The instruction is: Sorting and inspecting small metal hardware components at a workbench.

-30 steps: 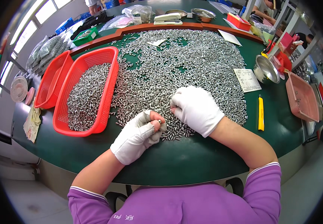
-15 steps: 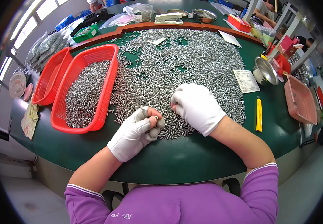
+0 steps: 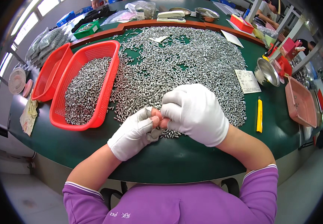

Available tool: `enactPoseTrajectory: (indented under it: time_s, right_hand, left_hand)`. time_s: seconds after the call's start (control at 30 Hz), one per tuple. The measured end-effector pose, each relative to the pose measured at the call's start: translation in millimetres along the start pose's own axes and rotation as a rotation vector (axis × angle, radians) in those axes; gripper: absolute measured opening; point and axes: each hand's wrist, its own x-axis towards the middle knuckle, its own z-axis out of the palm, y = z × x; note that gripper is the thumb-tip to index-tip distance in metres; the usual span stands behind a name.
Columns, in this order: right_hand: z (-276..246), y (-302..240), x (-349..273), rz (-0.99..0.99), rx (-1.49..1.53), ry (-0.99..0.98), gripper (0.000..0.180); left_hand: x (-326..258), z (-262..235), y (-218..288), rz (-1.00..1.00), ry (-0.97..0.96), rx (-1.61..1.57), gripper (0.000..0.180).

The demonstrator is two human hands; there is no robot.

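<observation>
A wide spread of small, silvery, bullet-shaped metal parts covers the middle of the green table. At its near edge, my left hand, in a white glove with bare thumb and index tips, is closed in a pinch around a small metal part, now mostly hidden by the fingers. My right hand, also white-gloved with bare fingertips, meets it there, its thumb and fingers pressed together at the left fingertips. Whatever my right fingers grip is hidden. On the left, a red plastic basket holds a heap of the same parts.
Beside the full basket stands another red basket. To the right lie a yellow cutter knife, a printed paper slip, a steel bowl and a pink basket. A brown wooden rail bounds the far side.
My right hand has come left and toward me, from over the spread of parts to my left fingertips. The left hand stays nearly in place.
</observation>
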Motion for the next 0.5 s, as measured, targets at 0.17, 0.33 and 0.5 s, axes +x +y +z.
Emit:
enactPoseTrajectory:
  time_s: [0.17, 0.33, 0.5]
  right_hand:
    - [-0.9, -0.5, -1.4, 0.129, 0.22, -0.029, 0.019]
    - [4.2, 0.8, -3.0, 0.176, 0.296, 0.011, 0.015]
    - [4.2, 0.0, -1.8, 0.187, 0.328, 0.06, 0.014]
  left_hand:
    - [-0.7, -1.4, 3.4, -0.046, -0.079, -0.02, 0.027]
    - [2.3, 0.6, 5.3, -0.057, -0.059, -0.102, 0.025]
    - [0.4, 0.3, 3.3, -0.012, -0.039, -0.048, 0.023]
